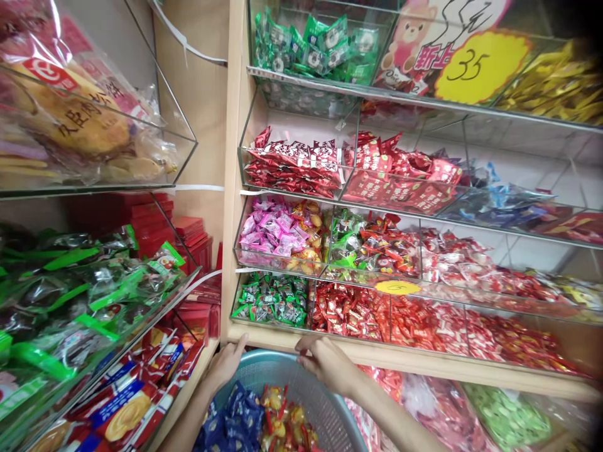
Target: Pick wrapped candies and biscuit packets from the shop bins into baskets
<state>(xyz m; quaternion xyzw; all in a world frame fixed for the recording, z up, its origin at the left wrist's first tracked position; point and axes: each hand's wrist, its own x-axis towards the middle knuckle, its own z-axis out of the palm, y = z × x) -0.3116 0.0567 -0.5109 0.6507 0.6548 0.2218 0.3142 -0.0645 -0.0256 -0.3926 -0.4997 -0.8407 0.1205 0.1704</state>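
A teal-grey basin [336, 411] stands at the bottom centre, below the wooden shelf edge. Dark blue wrapped sweets [235, 417] lie in its left part, and gold sweets with red wrapper ends [287, 420] are beside them. My left hand [228, 359] is at the basin's upper left rim, thumb pointing up by the shelf edge; its other fingers are mostly hidden. Over the basin's upper right rim, my right hand [325, 361] has its fingers bent round the rim, against the wooden edge.
Clear bins of green sweets [273, 300], red sweets [348, 309] and pink sweets [271, 229] rise in tiers ahead. At left, a glass-edged bin holds green-edged packets [108, 285]. Red-and-blue biscuit packets [127, 402] lie below it. The wooden shelf edge [424, 367] runs behind the basin.
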